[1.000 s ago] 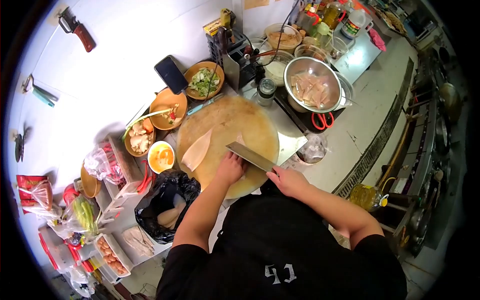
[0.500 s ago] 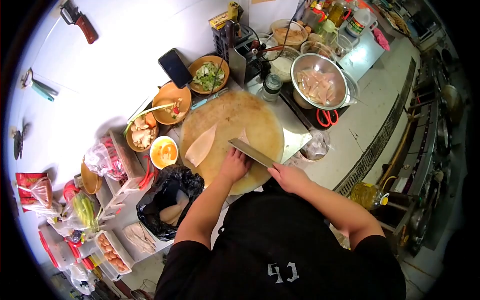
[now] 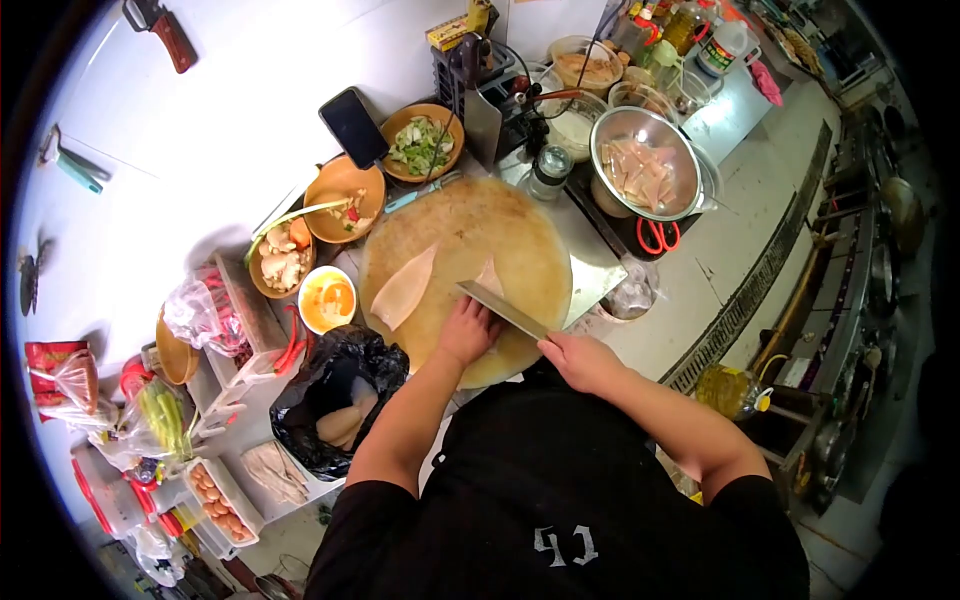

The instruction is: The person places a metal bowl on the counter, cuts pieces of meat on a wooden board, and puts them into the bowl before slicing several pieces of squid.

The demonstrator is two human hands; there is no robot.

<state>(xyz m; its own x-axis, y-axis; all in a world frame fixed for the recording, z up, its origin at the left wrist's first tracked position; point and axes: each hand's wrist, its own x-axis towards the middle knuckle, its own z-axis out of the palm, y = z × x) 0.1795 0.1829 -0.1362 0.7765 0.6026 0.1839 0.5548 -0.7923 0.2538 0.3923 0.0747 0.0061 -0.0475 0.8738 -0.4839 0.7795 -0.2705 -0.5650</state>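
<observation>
My right hand (image 3: 580,360) is wrapped round the handle of a cleaver (image 3: 505,311), whose blade lies slantwise over the round wooden chopping board (image 3: 520,220). My left hand (image 3: 468,332) has its fingers curled down beside the blade, pressing on a pale piece of squid (image 3: 488,273). That piece pokes out past the cleaver; the rest is hidden by the blade and fingers. Another flat, pointed squid body (image 3: 404,290) lies on the left of the board, apart from both hands.
Left of the board stand a bowl of egg yolk (image 3: 327,300), a black bag (image 3: 340,400) with pale meat inside, and wooden bowls (image 3: 345,200). Behind are a phone (image 3: 353,127) and a glass jar (image 3: 549,170). A steel bowl (image 3: 645,165) of cut pieces and red scissors (image 3: 658,237) are at right.
The view has shifted slightly. Both hands, the cleaver and the squid keep nearly the same places on the board.
</observation>
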